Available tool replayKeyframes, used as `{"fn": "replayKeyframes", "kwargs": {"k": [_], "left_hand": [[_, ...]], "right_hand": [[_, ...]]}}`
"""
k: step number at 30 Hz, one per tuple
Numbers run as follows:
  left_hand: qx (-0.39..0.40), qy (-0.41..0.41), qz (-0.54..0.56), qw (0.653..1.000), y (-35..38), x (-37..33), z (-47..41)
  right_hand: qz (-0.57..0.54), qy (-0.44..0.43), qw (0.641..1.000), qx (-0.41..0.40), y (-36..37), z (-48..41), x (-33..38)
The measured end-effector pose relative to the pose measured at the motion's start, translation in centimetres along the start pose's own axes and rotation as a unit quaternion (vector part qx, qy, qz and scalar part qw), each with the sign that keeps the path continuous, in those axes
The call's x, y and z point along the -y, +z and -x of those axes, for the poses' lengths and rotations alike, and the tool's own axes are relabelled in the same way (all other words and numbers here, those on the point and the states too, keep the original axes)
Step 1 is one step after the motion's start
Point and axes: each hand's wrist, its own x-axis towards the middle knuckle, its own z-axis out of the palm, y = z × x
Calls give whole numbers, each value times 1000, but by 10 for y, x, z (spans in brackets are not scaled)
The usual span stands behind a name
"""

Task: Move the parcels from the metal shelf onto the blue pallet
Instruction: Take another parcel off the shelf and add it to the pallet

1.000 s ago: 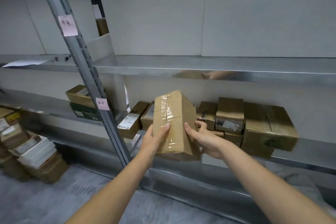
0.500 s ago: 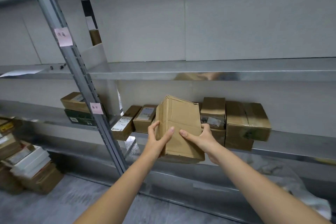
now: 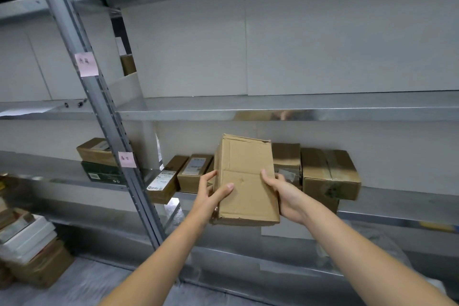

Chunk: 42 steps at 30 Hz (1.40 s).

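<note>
I hold a brown cardboard parcel (image 3: 246, 179) in front of the metal shelf (image 3: 397, 204), its plain flap side facing me. My left hand (image 3: 211, 194) grips its left edge with the thumb across the face. My right hand (image 3: 285, 194) clasps the right edge from behind. Several more brown parcels (image 3: 327, 174) stand on the same shelf level behind and to the right. Two slimmer labelled parcels (image 3: 193, 171) lie to the left. The blue pallet is out of view.
A slanted metal upright (image 3: 99, 107) with pink notes stands left of the parcel. Beyond it a brown box on a dark green box (image 3: 99, 174) rests on the neighbouring shelf. Stacked boxes and white packages (image 3: 27, 243) sit on the floor at lower left.
The parcel has been turned in my hands: its taped side faced me a second ago, now the plain flap side does. My view has tilted upward, showing more of the upper shelves.
</note>
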Motion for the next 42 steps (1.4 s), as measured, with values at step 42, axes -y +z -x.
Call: {"fn": "replayKeyframes", "kwargs": {"k": [42], "left_hand": [[146,81,85,982,137,-21,-28]], "right_hand": [[113,-159,957,-212,-50,79,39]]}}
